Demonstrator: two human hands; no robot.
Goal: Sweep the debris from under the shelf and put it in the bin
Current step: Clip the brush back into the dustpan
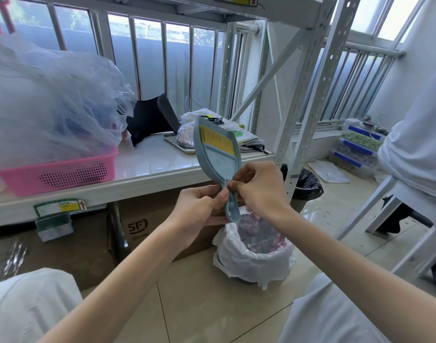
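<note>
Dustpan (215,154) in pale blue is held upright in the middle of my view, its mouth pointing to 12 o'clock and its handle (231,206) to 6 o'clock. A brush (218,139) with yellow bristles lies nested inside the pan, bristles at the top.

Both hands are on the handle. My left hand (199,209) comes in from 7 o'clock with its fingers curled round the lower handle, the thumb pressed against it. My right hand (259,189) comes in from 4 o'clock, and its thumb and forefinger pinch the neck where the handle meets the pan, just above the left thumb. The two hands are touching or nearly so; I cannot tell which.

The bin (236,261), lined with a white plastic bag, stands on the tiled floor at 5 o'clock from the hands, directly below the handle's tip. I see pinkish scraps inside it.

The shelf (142,169), white and glossy, runs behind the dustpan from 9 o'clock to 3 o'clock. On it, at 9 o'clock, sits a pink basket (63,172) under a big clear plastic bag (51,100). A foil-wrapped lump lies on a tray (171,142) just left of the pan. Beneath the shelf, at 8 o'clock from the hands, is a cardboard box (147,219). A black bin bag (307,181) is on the floor at 3 o'clock.
</note>
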